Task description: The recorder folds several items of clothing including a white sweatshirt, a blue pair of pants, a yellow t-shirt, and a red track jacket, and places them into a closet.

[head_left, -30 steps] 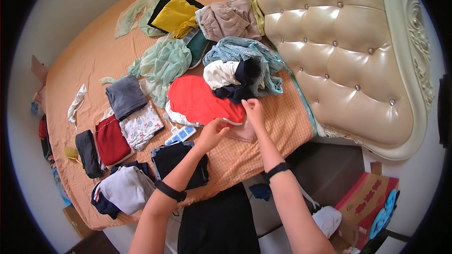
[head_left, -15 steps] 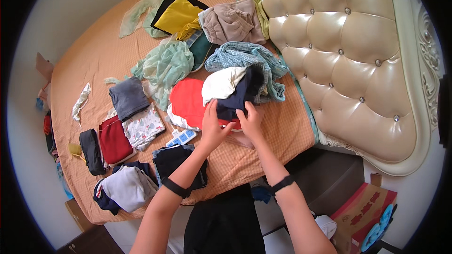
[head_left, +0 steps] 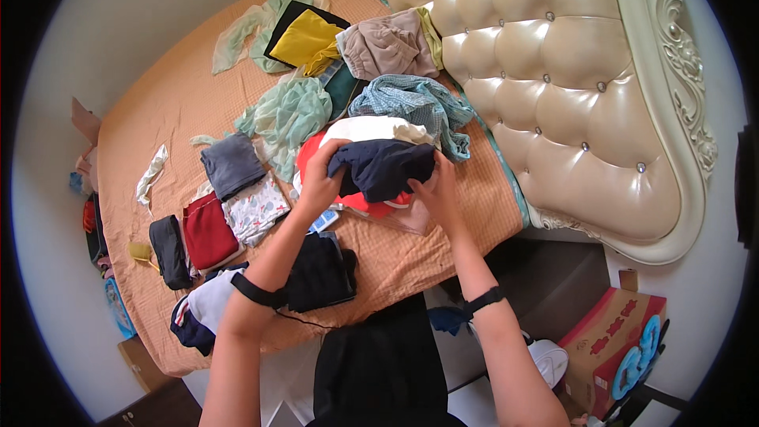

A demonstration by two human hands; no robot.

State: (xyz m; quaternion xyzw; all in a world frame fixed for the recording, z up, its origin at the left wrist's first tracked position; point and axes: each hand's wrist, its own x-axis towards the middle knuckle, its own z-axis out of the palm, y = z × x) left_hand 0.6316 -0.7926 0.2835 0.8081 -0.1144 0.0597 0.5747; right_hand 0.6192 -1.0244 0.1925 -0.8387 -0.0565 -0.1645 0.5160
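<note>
A bunched navy garment (head_left: 383,166) is held between my two hands over the pile at the middle right of the bed. My left hand (head_left: 322,175) grips its left end, fingers partly hidden by the cloth. At the lower right edge, my right hand (head_left: 436,190) pinches it between thumb and fingers. Behind it lies a white garment (head_left: 368,128). A red garment (head_left: 365,206) shows underneath, and a pinkish cloth (head_left: 411,220) lies below that. The blue checked garment (head_left: 411,99) is crumpled just beyond.
Folded dark clothes (head_left: 322,273), a dark red garment (head_left: 212,229) and a grey one (head_left: 232,164) lie to the left. A power strip (head_left: 325,220) sits near my left wrist. Sheer green fabric (head_left: 288,111) lies farther back. The tufted headboard (head_left: 545,95) borders the right.
The navy garment has been lifted and bunched up toward me, with my hands now farther apart at its ends. The white garment lies more spread behind it. The whole view has shifted slightly.
</note>
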